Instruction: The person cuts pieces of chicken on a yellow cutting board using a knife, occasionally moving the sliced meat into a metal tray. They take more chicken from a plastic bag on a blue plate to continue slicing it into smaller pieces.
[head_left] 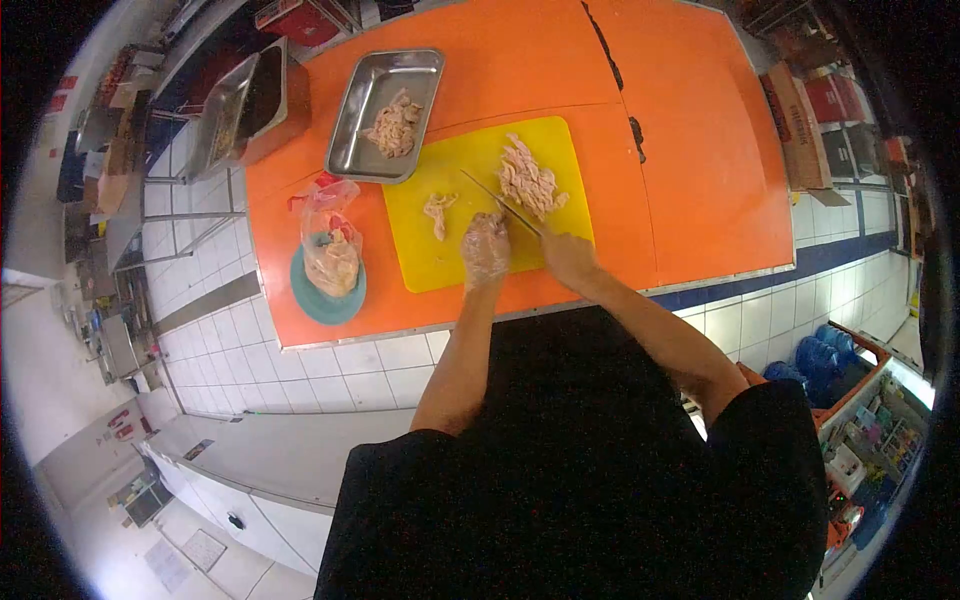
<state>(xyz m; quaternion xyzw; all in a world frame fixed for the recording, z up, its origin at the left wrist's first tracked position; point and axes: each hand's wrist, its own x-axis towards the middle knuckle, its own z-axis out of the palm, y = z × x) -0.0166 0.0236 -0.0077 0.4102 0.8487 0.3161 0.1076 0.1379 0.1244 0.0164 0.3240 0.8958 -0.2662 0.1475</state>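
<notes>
My right hand [570, 259] is wrapped around the handle of a knife [503, 204], whose blade slants up and left over the yellow cutting board [415, 265]. Close beside the blade, my left hand [486, 247] wears a clear plastic glove and has its fingers curled down on the board. Whatever lies under those fingers is hidden. A heap of cut pale meat strips [530, 180] lies beyond the knife, at the board's upper right. Left of my gloved hand is a smaller bit of pale meat [438, 213].
A steel tray [347, 150] holding more pale meat pieces [394, 126] touches the board's upper left. On the orange table [700, 140], a plastic bag of meat [332, 262] sits in a blue-green bowl [330, 313]. A deep metal container [240, 115] stands beyond the table's left edge.
</notes>
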